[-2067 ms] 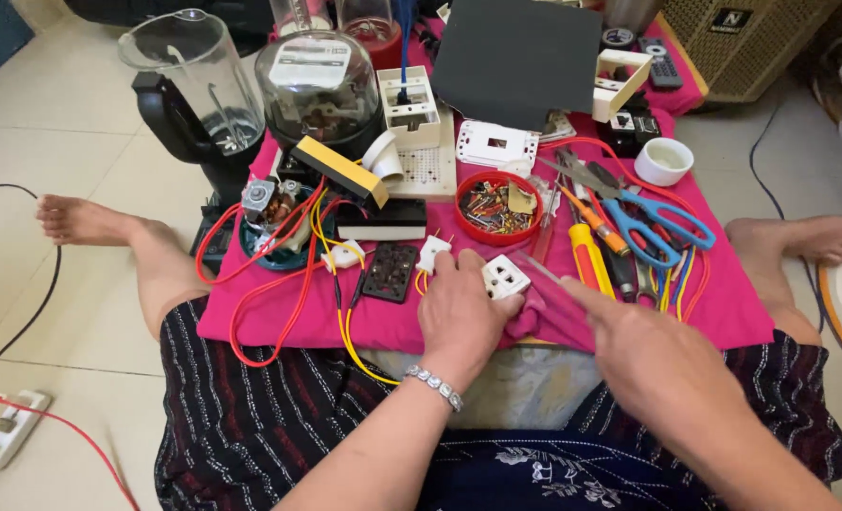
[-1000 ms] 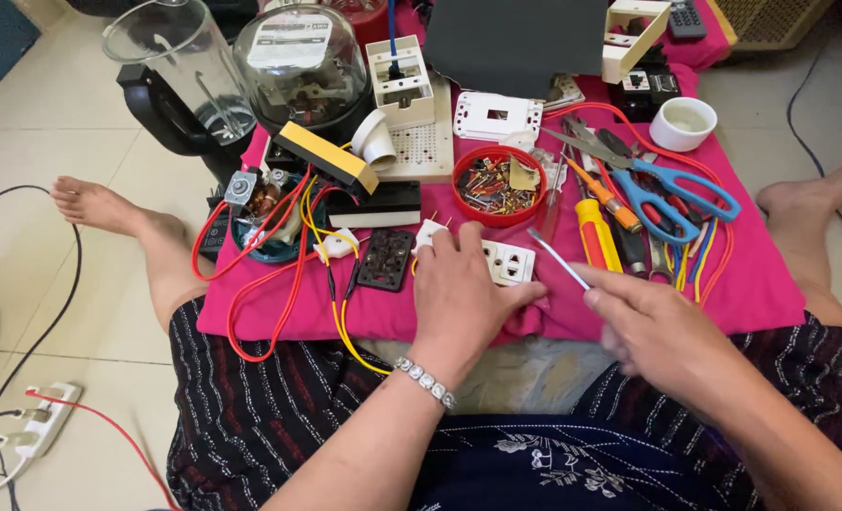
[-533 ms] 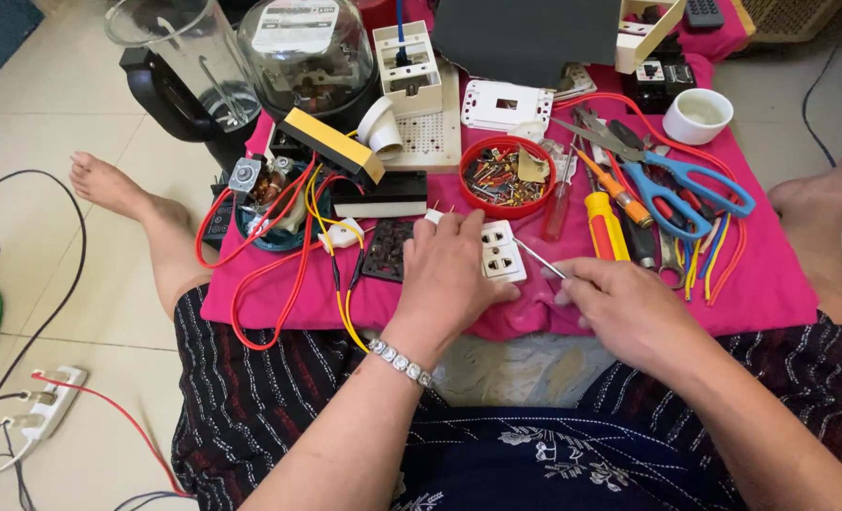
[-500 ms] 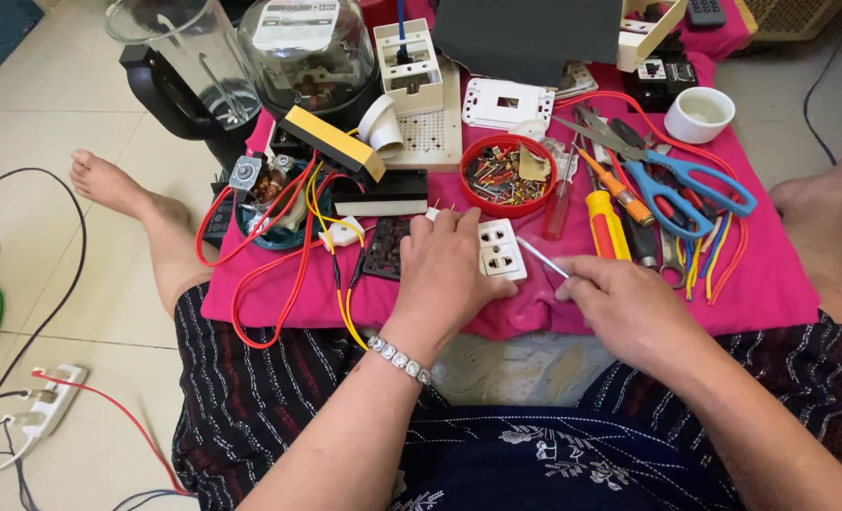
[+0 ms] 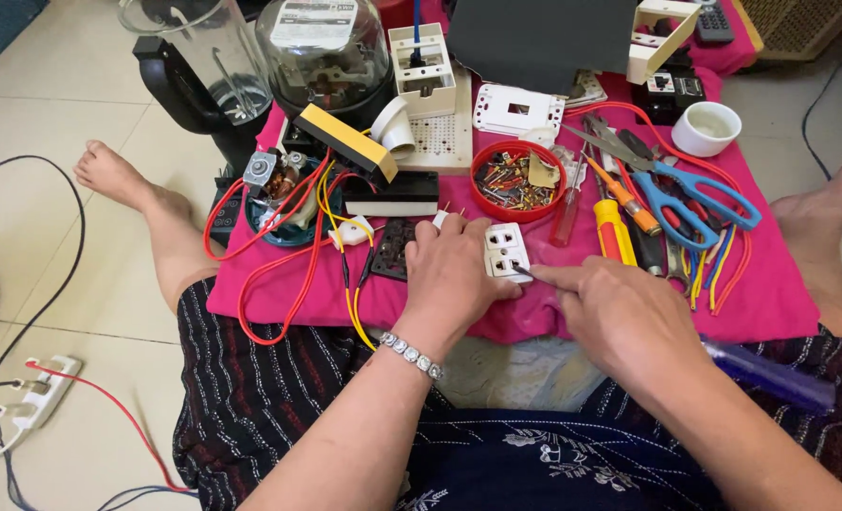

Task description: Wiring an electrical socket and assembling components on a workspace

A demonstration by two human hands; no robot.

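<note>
White plastic socket outlet (image 5: 507, 253) lay on the pink cloth (image 5: 780, 298) at the near middle of the low table, just near of the red dish of screws (image 5: 515, 180). Left hand (image 5: 454, 274) was pressed down on it from the left, fingers curled over its left edge, pinning it flat. Right hand (image 5: 624, 317) sat just right of it, fingers closed around a thin screwdriver, its metal tip (image 5: 523, 273) touching the socket's near right face; handle was hidden in the fist. Step in hand looked like working a screw or terminal on the socket, tip already seated. Next move would call for keeping the left hand firm so the socket didn't slide, and turning the driver straight on without slipping off. Blue-handled scissors (image 5: 700, 194), yellow screwdriver (image 5: 614, 232) and orange screwdriver (image 5: 624, 201) lay right of the socket, untouched. Red wire loops (image 5: 269, 274) and a yellow wire (image 5: 350, 303) trailed left of the left hand. Blender jug (image 5: 203, 66) stood far left
</note>
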